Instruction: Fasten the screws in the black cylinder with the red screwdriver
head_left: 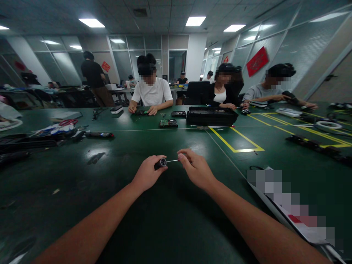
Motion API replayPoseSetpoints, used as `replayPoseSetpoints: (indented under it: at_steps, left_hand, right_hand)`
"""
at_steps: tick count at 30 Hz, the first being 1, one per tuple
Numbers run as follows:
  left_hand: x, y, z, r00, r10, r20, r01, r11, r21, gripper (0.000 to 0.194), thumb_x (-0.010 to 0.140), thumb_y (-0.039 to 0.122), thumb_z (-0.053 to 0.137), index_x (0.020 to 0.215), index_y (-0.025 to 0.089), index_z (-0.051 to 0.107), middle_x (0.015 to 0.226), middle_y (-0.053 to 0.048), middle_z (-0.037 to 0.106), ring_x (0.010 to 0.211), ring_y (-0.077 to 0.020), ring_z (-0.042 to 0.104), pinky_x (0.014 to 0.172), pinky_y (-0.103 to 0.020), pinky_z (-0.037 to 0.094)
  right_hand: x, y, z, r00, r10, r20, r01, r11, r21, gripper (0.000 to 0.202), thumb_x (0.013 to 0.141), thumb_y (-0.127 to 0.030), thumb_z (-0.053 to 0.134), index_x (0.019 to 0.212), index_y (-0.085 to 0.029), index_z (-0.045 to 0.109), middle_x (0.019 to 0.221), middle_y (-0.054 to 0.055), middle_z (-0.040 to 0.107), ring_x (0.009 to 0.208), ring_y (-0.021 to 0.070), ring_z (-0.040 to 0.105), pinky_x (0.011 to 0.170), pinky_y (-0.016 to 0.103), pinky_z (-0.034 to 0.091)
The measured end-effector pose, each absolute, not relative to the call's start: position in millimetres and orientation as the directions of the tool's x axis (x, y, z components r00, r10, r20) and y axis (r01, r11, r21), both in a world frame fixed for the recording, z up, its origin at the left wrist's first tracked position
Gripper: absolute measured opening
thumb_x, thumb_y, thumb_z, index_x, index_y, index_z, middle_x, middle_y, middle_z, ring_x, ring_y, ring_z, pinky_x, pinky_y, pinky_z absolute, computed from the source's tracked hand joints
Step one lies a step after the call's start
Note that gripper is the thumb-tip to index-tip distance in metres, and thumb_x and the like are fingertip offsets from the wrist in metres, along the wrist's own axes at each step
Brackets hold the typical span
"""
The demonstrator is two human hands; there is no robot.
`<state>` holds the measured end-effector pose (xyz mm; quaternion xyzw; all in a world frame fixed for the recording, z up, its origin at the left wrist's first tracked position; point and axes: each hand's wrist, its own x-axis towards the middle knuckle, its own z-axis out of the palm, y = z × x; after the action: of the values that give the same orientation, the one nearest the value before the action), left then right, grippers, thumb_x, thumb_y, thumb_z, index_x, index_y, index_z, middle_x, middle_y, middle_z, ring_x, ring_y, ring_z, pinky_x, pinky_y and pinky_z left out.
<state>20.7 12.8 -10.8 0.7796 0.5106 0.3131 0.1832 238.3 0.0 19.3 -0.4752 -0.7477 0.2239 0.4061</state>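
My left hand (150,170) is closed around a short black cylinder (162,162) with a pale ring at its end. Its exact kind is hard to make out. In my right hand (196,167) a thin screwdriver (173,160) is pinched, with a bit of red showing at my fingertips and most of its handle hidden. The slim metal shaft points left, its tip at or very close to the cylinder's ringed end. Both hands are just above the green table (165,227), with my forearms reaching in from the lower corners.
Across the table a person in a white shirt (151,91) handles a green circuit board (142,113). A black bin (211,116) and another circuit board (168,123) lie ahead. A dark pen-like tool (99,135) lies left; a partly blurred white sheet (313,234) lies right.
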Motion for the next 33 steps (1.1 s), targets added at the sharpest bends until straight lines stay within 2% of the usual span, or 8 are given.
replayPoseSetpoints:
  at_steps: [3,9,17,20,22,27,29,33]
  left_hand:
    - [21,12,-11,0.294,0.904,0.311,0.676,-0.427,0.601,0.036,0.088,0.023,0.068,0.123,0.023,0.065,0.109,-0.005,0.067,0.103,-0.0219,0.06,0.094,-0.038,0.046]
    - [21,10,-11,0.301,0.905,0.301,0.677,-0.425,0.601,0.035,0.088,0.025,0.068,0.123,0.024,0.065,0.108,-0.005,0.067,0.103,-0.0222,0.06,0.092,-0.038,0.046]
    - [21,11,-11,0.291,0.917,0.273,0.683,-0.399,0.612,0.036,0.088,0.026,0.067,0.124,0.025,0.065,0.111,-0.005,0.067,0.104,-0.0227,0.06,0.092,-0.039,0.046]
    - [22,10,-11,0.292,0.917,0.27,0.686,-0.398,0.61,0.036,0.089,0.026,0.067,0.124,0.025,0.065,0.113,-0.005,0.067,0.106,-0.023,0.06,0.095,-0.04,0.046]
    - [22,10,-10,0.283,0.916,0.283,0.681,-0.4,0.613,0.036,0.089,0.027,0.067,0.124,0.024,0.064,0.114,-0.005,0.067,0.107,-0.0231,0.06,0.095,-0.04,0.046]
    - [26,8,-4,0.341,0.855,0.39,0.679,-0.511,0.527,0.035,0.091,0.028,0.064,0.126,0.025,0.062,0.114,-0.005,0.066,0.108,-0.0228,0.058,0.1,-0.042,0.043]
    - [27,9,-4,0.356,0.855,0.378,0.698,-0.512,0.501,0.036,0.091,0.029,0.065,0.127,0.026,0.062,0.112,-0.004,0.066,0.106,-0.0233,0.058,0.102,-0.045,0.041]
    - [27,10,-9,0.356,0.887,0.295,0.719,-0.462,0.519,0.037,0.09,0.034,0.066,0.127,0.025,0.063,0.109,-0.005,0.067,0.104,-0.0251,0.058,0.103,-0.048,0.04]
  right_hand:
    - [238,3,18,-0.164,0.917,0.363,0.567,0.389,-0.726,0.034,0.101,-0.04,0.04,0.099,-0.022,0.069,0.082,0.004,0.072,0.069,0.0193,0.064,0.063,0.031,0.042]
    - [239,0,17,-0.215,0.893,0.395,0.463,0.449,-0.764,0.03,0.096,-0.029,0.047,0.124,-0.022,0.055,0.086,0.002,0.069,0.07,0.0186,0.063,0.063,0.031,0.044]
    - [240,3,14,-0.167,0.917,0.362,0.476,0.396,-0.785,0.028,0.1,-0.036,0.04,0.112,-0.023,0.061,0.083,0.002,0.067,0.069,0.0182,0.06,0.062,0.031,0.042]
    - [238,5,10,-0.133,0.92,0.369,0.346,0.392,-0.852,0.024,0.095,-0.033,0.048,0.115,-0.023,0.056,0.083,0.0,0.065,0.071,0.0177,0.06,0.064,0.031,0.045]
    - [236,8,7,-0.089,0.931,0.354,0.234,0.365,-0.901,0.021,0.091,-0.037,0.055,0.105,-0.022,0.059,0.083,0.001,0.064,0.074,0.0181,0.061,0.068,0.032,0.048]
    - [236,21,-1,0.026,1.0,0.013,-0.234,0.019,-0.972,0.032,0.089,-0.052,0.057,0.081,-0.021,0.059,0.064,0.0,0.057,0.056,0.016,0.055,0.066,0.037,0.055]
    - [238,26,-5,0.117,0.992,-0.039,-0.28,-0.005,-0.96,0.031,0.086,-0.052,0.06,0.077,-0.022,0.057,0.061,0.0,0.055,0.05,0.0148,0.05,0.06,0.036,0.055]
    - [239,28,-7,0.225,0.973,0.054,-0.219,0.105,-0.97,0.033,0.082,-0.054,0.065,0.078,-0.022,0.058,0.065,0.001,0.057,0.054,0.0158,0.053,0.058,0.035,0.055]
